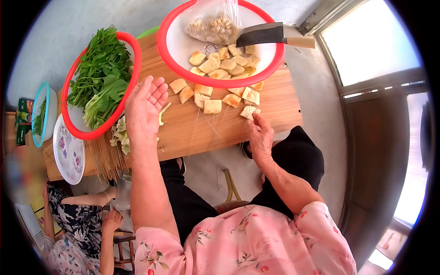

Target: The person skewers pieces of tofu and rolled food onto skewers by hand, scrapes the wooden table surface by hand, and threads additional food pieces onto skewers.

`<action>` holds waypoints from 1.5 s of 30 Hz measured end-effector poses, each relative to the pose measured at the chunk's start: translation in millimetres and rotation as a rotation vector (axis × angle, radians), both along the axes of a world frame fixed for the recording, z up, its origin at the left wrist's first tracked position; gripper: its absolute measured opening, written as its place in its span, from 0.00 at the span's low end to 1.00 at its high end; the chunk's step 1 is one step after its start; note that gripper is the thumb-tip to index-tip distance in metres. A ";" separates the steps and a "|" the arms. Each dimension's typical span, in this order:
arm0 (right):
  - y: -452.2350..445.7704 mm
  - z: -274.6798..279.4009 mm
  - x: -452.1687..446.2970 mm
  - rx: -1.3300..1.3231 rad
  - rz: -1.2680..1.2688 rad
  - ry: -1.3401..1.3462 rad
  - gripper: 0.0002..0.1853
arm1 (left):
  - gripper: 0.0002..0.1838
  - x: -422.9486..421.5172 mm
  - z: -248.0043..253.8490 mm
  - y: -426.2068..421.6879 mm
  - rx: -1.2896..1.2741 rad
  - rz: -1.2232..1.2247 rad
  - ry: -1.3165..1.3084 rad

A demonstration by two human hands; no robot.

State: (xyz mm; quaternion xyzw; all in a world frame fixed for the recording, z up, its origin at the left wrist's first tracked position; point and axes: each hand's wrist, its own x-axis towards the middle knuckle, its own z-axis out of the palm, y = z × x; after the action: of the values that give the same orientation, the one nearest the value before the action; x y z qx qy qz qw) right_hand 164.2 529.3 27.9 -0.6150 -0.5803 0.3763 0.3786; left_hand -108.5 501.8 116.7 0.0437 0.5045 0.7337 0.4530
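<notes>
My right hand (260, 137) pinches a cut piece of flatbread (250, 112) at the front edge of the wooden table (270, 117). My left hand (145, 107) is raised over the table's left part, palm turned up, fingers loosely stretched and holding nothing. Between my hands lie several browned flatbread pieces (212, 107), some with thin skewers sticking out toward me. Behind them, a red-rimmed basin (163, 46) holds more pieces and a tied plastic bag (215, 25). A cleaver (270, 35) rests across the basin's right rim, its wooden handle pointing outward.
Left of my hand, a red-rimmed basket (68, 107) holds leafy greens (103, 73). Beside it are a flowered plate (68, 151), a bundle of bare skewers (106, 156), cauliflower pieces (120, 135) and a blue-rimmed container (37, 140). Another person (82, 220) sits at lower left.
</notes>
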 end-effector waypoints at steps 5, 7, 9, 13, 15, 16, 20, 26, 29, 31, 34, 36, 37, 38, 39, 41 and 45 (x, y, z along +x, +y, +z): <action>-10.9 18.2 -10.1 -0.060 0.163 0.070 0.09 | 0.11 -18.0 12.9 -22.5 -0.035 0.032 0.129; -19.6 14.9 -20.0 -0.063 0.231 0.076 0.07 | 0.11 -29.8 16.4 -34.1 -0.088 0.057 0.366; -32.3 16.6 -30.2 -0.163 0.358 0.047 0.07 | 0.10 -36.5 15.6 -47.2 -0.103 0.145 0.387; -53.0 19.3 -50.4 -0.254 0.571 0.005 0.06 | 0.09 -47.8 12.4 -68.7 -0.074 0.236 0.397; -63.2 20.0 -54.5 -0.195 0.640 0.011 0.06 | 0.10 -47.4 11.6 -74.2 -0.065 0.302 0.305; -66.1 20.9 -57.4 -0.147 0.704 0.019 0.06 | 0.10 -51.1 11.5 -77.0 -0.047 0.317 0.311; -73.5 30.5 -66.5 -0.147 0.804 0.075 0.06 | 0.08 -82.0 8.6 -107.3 0.004 0.820 0.193; -76.9 31.7 -72.9 -0.294 0.876 0.024 0.07 | 0.07 -110.3 -23.0 -161.9 -0.175 0.724 0.073; -80.1 28.6 -71.5 -0.364 0.920 0.019 0.08 | 0.06 -107.1 -30.6 -165.2 -0.338 0.736 0.218; -78.3 26.4 -70.0 -0.511 0.892 0.038 0.08 | 0.06 -107.2 -30.0 -168.6 -0.346 0.701 0.264; -77.4 29.5 -70.2 -0.510 0.891 0.077 0.08 | 0.07 -107.0 -38.3 -185.2 -0.463 0.293 0.453; -78.6 28.7 -69.4 -0.484 0.883 0.100 0.09 | 0.07 -96.4 -50.0 -208.1 -0.583 0.261 0.477; -78.6 28.0 -69.2 -0.498 0.878 0.105 0.09 | 0.07 -88.5 -57.9 -220.3 -0.700 0.233 0.497; -78.6 27.6 -69.4 -0.510 0.876 0.110 0.09 | 0.07 -79.0 -69.3 -233.5 -0.731 0.293 0.499; -78.2 28.2 -70.1 -0.511 0.881 0.112 0.09 | 0.08 -70.3 -82.1 -246.8 -0.761 0.355 0.500; -79.3 29.7 -70.0 -0.580 0.870 0.150 0.09 | 0.09 -52.6 -108.2 -269.5 -0.786 0.468 0.554; -79.2 29.5 -71.9 -0.610 0.865 0.174 0.09 | 0.10 -31.5 -129.3 -283.4 -0.781 0.651 0.505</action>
State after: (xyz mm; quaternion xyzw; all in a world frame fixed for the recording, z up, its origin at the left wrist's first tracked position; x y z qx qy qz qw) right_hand 92.3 450.1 57.5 -0.3685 -0.6114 0.6991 0.0399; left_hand -140.0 218.4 -12.6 -0.1108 0.8186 0.5612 0.0513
